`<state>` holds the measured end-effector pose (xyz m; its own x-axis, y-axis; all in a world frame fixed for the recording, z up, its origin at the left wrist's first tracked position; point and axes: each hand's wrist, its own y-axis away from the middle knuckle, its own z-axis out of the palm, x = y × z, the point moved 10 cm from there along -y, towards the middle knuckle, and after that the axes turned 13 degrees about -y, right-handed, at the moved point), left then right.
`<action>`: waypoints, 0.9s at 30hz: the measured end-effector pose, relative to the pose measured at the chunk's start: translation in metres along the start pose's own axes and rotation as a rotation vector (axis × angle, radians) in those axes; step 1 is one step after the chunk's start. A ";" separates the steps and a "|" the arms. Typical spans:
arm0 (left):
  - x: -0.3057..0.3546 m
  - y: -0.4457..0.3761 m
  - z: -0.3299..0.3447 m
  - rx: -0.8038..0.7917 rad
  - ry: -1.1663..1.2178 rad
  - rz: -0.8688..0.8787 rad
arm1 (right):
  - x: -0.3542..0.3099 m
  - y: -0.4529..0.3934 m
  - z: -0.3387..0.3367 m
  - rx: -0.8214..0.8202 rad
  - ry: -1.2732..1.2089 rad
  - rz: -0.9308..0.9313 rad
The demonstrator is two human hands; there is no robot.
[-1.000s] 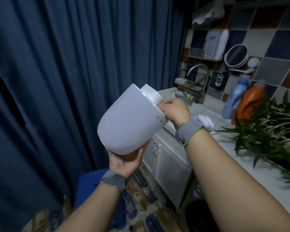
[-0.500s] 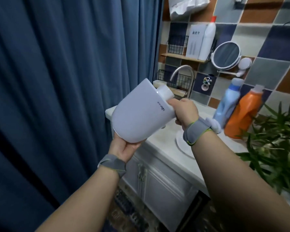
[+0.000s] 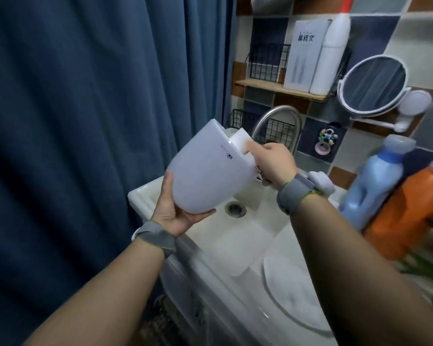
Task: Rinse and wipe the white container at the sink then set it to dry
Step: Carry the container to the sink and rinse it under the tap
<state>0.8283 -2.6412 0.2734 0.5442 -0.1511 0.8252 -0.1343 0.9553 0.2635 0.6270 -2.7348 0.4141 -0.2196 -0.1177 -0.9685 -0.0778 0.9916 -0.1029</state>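
I hold the white container (image 3: 205,171), a rounded plastic tub with a small dark logo, tilted above the left part of the white sink (image 3: 238,236). My left hand (image 3: 175,211) cups its rounded bottom from below. My right hand (image 3: 270,163) grips its upper rim, with a white inner piece (image 3: 238,138) showing at the mouth. The curved metal tap (image 3: 275,121) rises just behind the container. The drain (image 3: 235,209) lies below it.
A dark blue curtain (image 3: 98,121) fills the left. A blue bottle (image 3: 375,186) and an orange bottle (image 3: 415,216) stand on the counter at the right. On the tiled wall hang a round mirror (image 3: 375,88) and a wooden shelf (image 3: 280,88) with a white bottle. A round white plate (image 3: 293,293) lies nearby.
The view has swung right and closer to the sink. Both hands have carried the container over the basin, in front of the tap. Both grips are unchanged.
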 end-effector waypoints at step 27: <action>-0.019 -0.193 -0.046 -0.210 0.083 -0.292 | 0.067 -0.117 0.060 0.054 0.464 0.198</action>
<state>0.8820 -2.8106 0.1840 0.6010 -0.4119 0.6850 0.2049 0.9078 0.3660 0.6802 -2.8552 0.3478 -0.6351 0.0743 -0.7689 0.0571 0.9972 0.0491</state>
